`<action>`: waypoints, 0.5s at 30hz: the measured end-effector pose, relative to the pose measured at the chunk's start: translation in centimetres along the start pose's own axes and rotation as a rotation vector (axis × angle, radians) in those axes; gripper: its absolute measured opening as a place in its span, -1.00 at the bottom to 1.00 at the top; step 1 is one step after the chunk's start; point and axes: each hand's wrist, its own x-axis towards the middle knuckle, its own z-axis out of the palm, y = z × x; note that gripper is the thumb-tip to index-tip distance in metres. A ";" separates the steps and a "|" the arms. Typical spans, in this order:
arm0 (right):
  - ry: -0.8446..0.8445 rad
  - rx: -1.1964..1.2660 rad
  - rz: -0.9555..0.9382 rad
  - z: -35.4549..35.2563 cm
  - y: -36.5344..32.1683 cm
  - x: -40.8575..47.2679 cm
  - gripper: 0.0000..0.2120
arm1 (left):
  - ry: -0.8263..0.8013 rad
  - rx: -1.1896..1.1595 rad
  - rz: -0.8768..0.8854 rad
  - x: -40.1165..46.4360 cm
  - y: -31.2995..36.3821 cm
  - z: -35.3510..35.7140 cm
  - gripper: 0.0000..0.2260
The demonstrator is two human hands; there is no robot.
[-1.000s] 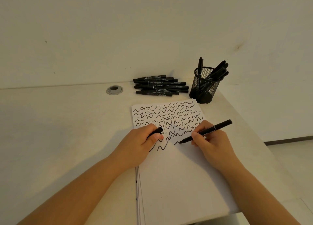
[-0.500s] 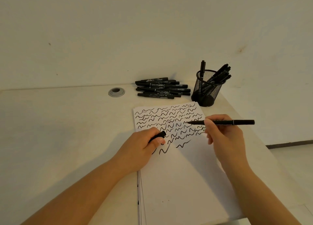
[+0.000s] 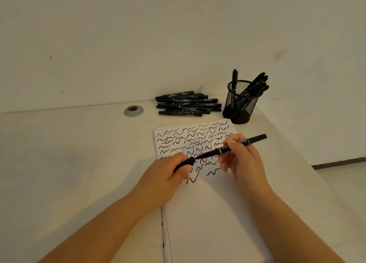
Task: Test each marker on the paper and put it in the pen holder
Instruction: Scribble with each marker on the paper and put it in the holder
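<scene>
Bringing my right grip point(image 3: 240, 154), pinching the marker point(image 3: 231, 147), to the cap point(image 3: 185, 163) my left grip point(image 3: 168, 175) pinches; I should line them up straight, then push

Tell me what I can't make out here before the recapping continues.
Head view only:
- Marker tip: hidden at the cap mouth; seated or apart, cannot tell.
- Cap's rear: covered by left hand.
- Printing on piled markers: too small.
- Pen holder count: markers overlap behind mesh.
</scene>
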 end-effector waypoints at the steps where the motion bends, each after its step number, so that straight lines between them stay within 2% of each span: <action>1: 0.007 0.002 0.008 0.0 0.0 0.0 -0.68 | -0.001 -0.004 0.001 0.0 0.0 0.0 -0.80; 7: -0.010 -0.097 -0.011 0.3 -0.2 -0.3 -0.72 | 0.009 -0.011 0.010 -0.1 0.0 0.0 -0.80; 12: -0.143 -0.218 -0.052 0.8 -0.4 -1.0 -0.83 | 0.040 -0.034 0.040 -0.2 0.2 0.0 -0.77; 15: -0.239 -0.197 -0.065 0.9 -0.3 -1.3 -0.86 | 0.100 -0.041 0.077 -0.5 0.3 0.1 -0.84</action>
